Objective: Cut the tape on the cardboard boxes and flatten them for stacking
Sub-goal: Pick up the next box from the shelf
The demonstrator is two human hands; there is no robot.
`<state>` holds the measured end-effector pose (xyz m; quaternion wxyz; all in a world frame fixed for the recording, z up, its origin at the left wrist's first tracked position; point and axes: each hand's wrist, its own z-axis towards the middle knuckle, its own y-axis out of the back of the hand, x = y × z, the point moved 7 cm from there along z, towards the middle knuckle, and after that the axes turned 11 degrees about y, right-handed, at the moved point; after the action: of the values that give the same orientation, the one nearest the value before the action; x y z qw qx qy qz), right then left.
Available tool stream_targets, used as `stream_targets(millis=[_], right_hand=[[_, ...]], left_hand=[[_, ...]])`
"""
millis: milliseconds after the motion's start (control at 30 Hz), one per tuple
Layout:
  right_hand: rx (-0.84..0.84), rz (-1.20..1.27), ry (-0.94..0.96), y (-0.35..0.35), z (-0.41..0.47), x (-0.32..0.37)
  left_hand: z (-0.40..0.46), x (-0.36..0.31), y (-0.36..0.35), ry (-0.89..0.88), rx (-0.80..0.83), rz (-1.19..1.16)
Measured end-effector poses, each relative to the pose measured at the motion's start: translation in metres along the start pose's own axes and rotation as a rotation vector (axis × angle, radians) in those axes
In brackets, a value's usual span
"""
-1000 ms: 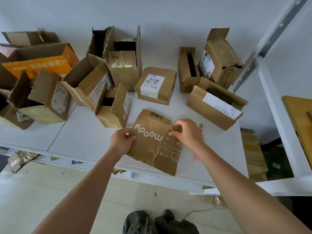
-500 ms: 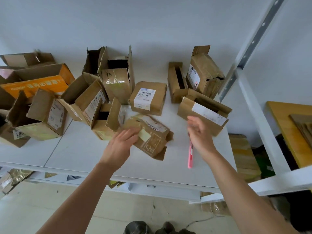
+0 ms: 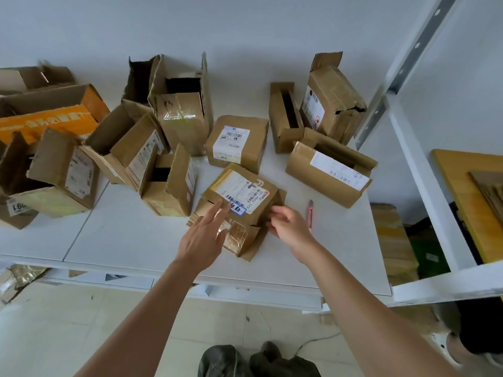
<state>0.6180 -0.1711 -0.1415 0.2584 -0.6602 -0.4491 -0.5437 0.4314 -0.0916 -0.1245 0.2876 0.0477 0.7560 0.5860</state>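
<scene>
Squarely between both hands (image 3: 202,239), box (image 3: 239,197)

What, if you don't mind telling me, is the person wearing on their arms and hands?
Nothing shows on either. The left hand and right hand are bare, with no gloves, rings or watch in view. Both forearms are uncovered right down to the bottom edge of the picture, so no sleeves appear; whether there are short sleeves higher up cannot be told.

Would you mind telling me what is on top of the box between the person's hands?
The box carries a white shipping label and a blue sticker. The left hand lies open over its near left corner, hiding what is beneath.
</scene>
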Motion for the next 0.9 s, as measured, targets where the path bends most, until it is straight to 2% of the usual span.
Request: stream_targets(millis=[167,300,433,633,700,833,900], right_hand=[[-0.072,0.264,-0.142,-0.009,0.012,-0.002],[-0.031,0.336,-0.201,-0.008,0.018,-0.004],[0.009,0.292,-0.224,-0.004,0.023,-0.003],[0.039,0.093,-0.155,0.001,0.027,-0.001],[0.045,-0.092,-0.054,0.007,0.025,-0.003],[-0.047,-0.658,0.468,0.019,0.009,0.021],[0.035,-0.772,0.622,0.013,0.003,0.028]], left_hand=[[0.005,0.003,0.001,0.012,0.060,-0.068],[0.008,0.006,0.001,0.023,0.096,-0.094],[0.013,0.007,-0.001,0.042,0.116,-0.067],[0.018,0.013,-0.003,0.057,0.157,-0.025],[0.017,0.018,-0.006,0.066,0.182,-0.005],[0.009,0.025,-0.007,0.066,0.188,-0.015],[0.005,0.025,-0.004,0.069,0.186,-0.025]])
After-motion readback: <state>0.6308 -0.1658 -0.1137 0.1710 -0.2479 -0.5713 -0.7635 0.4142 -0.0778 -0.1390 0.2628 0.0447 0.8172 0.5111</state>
